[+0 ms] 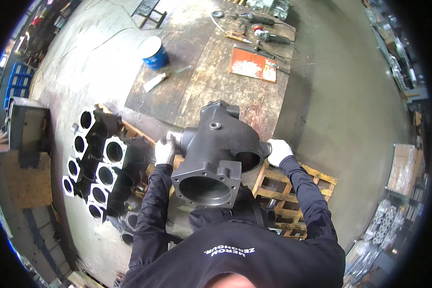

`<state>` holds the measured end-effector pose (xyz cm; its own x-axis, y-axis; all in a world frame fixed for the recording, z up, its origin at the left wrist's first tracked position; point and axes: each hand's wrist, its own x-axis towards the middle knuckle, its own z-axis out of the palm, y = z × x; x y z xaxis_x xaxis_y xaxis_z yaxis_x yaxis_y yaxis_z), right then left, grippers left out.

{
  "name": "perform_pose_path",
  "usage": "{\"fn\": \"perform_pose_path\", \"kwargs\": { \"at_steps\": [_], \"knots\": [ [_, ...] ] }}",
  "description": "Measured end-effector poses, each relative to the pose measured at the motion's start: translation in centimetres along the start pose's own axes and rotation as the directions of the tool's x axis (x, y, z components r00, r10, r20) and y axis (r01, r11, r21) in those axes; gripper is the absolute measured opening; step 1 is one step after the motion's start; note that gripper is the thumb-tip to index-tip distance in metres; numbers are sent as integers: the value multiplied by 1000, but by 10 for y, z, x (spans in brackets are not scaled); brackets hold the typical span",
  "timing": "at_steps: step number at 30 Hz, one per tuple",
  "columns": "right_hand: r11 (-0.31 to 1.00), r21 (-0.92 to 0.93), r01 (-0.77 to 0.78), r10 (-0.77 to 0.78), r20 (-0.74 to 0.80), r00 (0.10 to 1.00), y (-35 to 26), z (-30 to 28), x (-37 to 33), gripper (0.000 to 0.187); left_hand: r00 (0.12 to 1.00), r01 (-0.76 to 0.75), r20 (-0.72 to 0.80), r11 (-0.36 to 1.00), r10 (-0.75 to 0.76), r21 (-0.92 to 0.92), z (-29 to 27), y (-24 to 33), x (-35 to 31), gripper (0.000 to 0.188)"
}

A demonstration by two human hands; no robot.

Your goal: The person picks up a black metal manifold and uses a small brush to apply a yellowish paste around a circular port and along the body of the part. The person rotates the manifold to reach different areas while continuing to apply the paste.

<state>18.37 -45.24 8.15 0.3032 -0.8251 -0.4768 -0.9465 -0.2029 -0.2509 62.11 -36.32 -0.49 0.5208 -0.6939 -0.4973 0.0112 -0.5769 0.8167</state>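
Near middle: blocked by large dark-grey hollow metal casting (pixel 221 137), enterable at its round near opening (pixel 205 192).
Left: crowded with pale-rimmed dark metal castings (pixel 109 164).
Low right: obstructed by yellowish slatted wooden pallet (pixel 293 198); passable beyond, over smooth grey floor (pixel 345 86).
Worn brown flat tabletop (pixel 209 79): passable across middle; hindered by blue cylindrical bucket (pixel 154 56) at left, flat orange-red board (pixel 249 63) and black power tool (pixel 276 38) far right.

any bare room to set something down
Bare worktop shows between the thin strip and the orange board, and from that board down to the held casting. Grey floor is open right of the worktop. Crowded: the worktop's far right with power tools, and the left side, packed with dark castings.
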Motion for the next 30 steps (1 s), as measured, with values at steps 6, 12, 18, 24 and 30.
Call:
{"fn": "perform_pose_path", "kwargs": {
  "at_steps": [6, 12, 18, 24, 30],
  "knots": [
    [990, -3, -140, 140, 46, 989, 25, -14, 73, 24, 983, 126, 150, 985, -108, -115, 72, 6, 86, 31],
    [990, 114, -85, 68, 143, 987, 29, -37, 99, 30, 992, 91, 85, 993, -96, 69, 72, 3, 121, 29],
    [992, 27, -120, 107, 292, 950, 43, -51, 121, 43, 985, -3, 171, 979, -33, 202, 71, 27, 107, 39],
    [994, 102, 51, -79, 299, 951, 79, -63, 156, 26, 976, 128, 139, 956, -169, 263, 82, 46, 132, 43],
    [972, 139, 192, -225, 292, 930, 132, -60, 211, 25, 979, -60, -154, 918, 130, 392, 63, 160, 109, 41]
  ]
}}
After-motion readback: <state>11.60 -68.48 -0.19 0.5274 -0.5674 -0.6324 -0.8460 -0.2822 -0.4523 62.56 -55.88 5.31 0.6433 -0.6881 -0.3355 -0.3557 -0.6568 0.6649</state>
